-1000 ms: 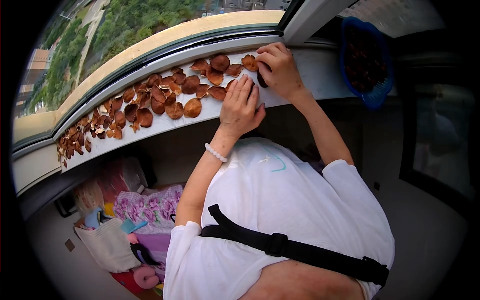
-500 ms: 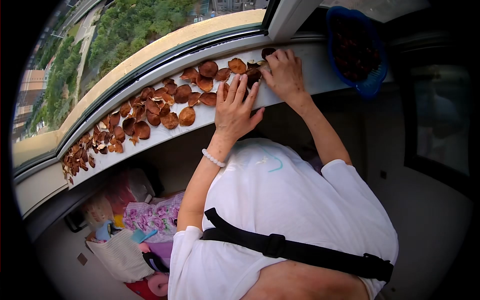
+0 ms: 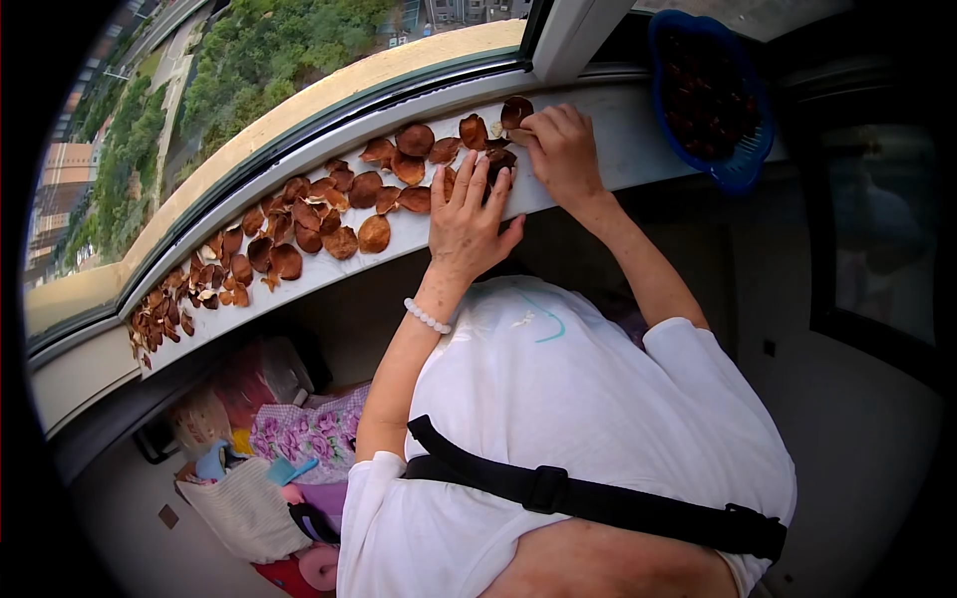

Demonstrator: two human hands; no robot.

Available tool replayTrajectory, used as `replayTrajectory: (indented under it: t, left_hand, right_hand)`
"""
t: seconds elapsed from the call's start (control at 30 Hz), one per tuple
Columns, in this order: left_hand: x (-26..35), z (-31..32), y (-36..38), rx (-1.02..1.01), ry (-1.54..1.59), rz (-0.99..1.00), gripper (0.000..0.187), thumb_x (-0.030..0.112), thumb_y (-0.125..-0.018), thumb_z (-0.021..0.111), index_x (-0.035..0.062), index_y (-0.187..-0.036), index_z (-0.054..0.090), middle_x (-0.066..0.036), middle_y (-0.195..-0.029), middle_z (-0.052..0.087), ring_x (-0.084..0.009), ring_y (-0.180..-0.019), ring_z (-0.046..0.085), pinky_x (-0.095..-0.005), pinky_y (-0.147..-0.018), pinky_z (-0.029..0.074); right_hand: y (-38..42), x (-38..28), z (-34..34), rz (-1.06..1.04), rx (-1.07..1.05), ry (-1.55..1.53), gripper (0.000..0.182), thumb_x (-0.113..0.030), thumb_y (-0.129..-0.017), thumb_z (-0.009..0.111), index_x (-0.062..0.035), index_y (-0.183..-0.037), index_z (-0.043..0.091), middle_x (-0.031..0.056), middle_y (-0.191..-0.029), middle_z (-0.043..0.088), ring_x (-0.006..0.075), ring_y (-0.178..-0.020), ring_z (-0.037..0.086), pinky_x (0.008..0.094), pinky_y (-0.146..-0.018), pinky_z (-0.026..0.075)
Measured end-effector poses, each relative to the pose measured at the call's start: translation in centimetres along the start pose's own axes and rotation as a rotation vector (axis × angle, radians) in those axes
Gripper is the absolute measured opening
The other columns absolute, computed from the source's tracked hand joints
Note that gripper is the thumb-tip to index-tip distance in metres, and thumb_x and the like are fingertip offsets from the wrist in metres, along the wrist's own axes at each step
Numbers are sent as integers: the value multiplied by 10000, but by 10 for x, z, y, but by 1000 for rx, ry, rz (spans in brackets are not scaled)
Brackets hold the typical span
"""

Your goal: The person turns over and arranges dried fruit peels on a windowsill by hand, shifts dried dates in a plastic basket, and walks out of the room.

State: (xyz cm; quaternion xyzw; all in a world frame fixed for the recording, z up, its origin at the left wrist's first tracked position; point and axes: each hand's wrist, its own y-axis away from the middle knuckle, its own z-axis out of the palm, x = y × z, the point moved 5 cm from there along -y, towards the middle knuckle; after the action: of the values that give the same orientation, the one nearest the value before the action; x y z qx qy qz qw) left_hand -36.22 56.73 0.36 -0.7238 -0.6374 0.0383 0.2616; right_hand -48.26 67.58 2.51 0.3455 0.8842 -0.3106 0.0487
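Brown dried slices [image 3: 365,188] lie in a long spread over the white windowsill [image 3: 638,149]. My left hand [image 3: 469,214], with a pale bead bracelet on the wrist, rests palm down over the slices near the sill's front edge, its fingers spread. To its right, my right hand [image 3: 563,149] has its fingertips pinched at the edge of a round dark slice [image 3: 515,112] near the window frame. Another dark slice [image 3: 500,164] lies between the two hands, partly behind the left fingertips.
A blue basket [image 3: 758,154] of dark red pieces stands at the sill's right end. The window frame [image 3: 429,88] runs behind the slices. Below left are a woven bag [image 3: 244,508] and floral cloth [image 3: 309,434].
My right hand has shifted slightly down, and its fingers have drawn together. The round dark slice beside them shows more fully. My left hand has hardly moved.
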Motion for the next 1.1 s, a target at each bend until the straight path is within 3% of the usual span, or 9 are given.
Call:
replayTrajectory:
  t: [0.07,0.17,0.23,0.4,0.53,0.6,0.83,1.1]
  left_hand:
    - [0,1,0,3,2,-6,645,355,-742,755,86,-1313,621,-191,-1391,539,-342,-1381,441,-560,-1138,278]
    - [0,-1,0,13,5,-6,649,354,-740,756,74,-1309,618,-194,-1380,544,-344,-1378,443,-559,-1135,283]
    - [0,-1,0,17,-10,-15,659,359,-733,759,57,-1301,616,-196,-1379,545,-347,-1379,443,-562,-1138,280]
    - [-3,2,1,44,-11,-23,687,403,-720,761,2,-1259,617,-210,-1363,552,-343,-1380,444,-596,-1131,274]
    - [-1,2,1,59,-23,-19,699,399,-715,765,-23,-1251,611,-215,-1356,555,-342,-1379,447,-590,-1137,277]
    - [-1,2,0,59,-25,-20,695,399,-716,765,-24,-1247,615,-215,-1355,555,-343,-1379,447,-587,-1138,279]
    - [-2,3,2,61,-18,-17,687,404,-722,765,-20,-1243,622,-215,-1361,551,-344,-1380,444,-586,-1136,286]
    - [-2,1,1,54,4,-32,690,365,-715,781,-19,-1259,604,-217,-1378,540,-356,-1373,452,-558,-1140,291]
  right_hand:
    - [-1,2,0,9,4,-23,232,-37,-760,715,-74,-985,671,86,-978,643,295,-1006,582,415,-856,439]
    - [-1,-3,-7,-44,92,-44,172,-13,-739,678,-70,-901,669,42,-965,640,253,-981,581,403,-857,422]
    - [5,-13,-6,-153,88,24,161,-42,-736,681,-64,-895,677,32,-969,637,247,-984,579,412,-876,415]
    - [13,-32,-9,-172,14,-21,148,-121,-708,724,-60,-841,697,34,-952,646,253,-1015,580,437,-927,394]
    - [-6,-20,-5,-148,138,-94,109,-89,-723,729,-50,-820,695,33,-921,642,241,-1006,578,417,-884,409]
    - [-21,-14,3,-77,46,-57,72,-88,-788,726,-58,-853,719,40,-946,658,255,-993,583,400,-882,431]
    - [-40,-9,31,-36,-220,107,80,-85,-797,716,-62,-868,743,54,-902,635,264,-994,568,402,-888,443]
    - [-42,-6,33,-72,-249,27,116,-31,-791,678,-57,-903,679,66,-939,632,293,-1021,561,428,-906,446]
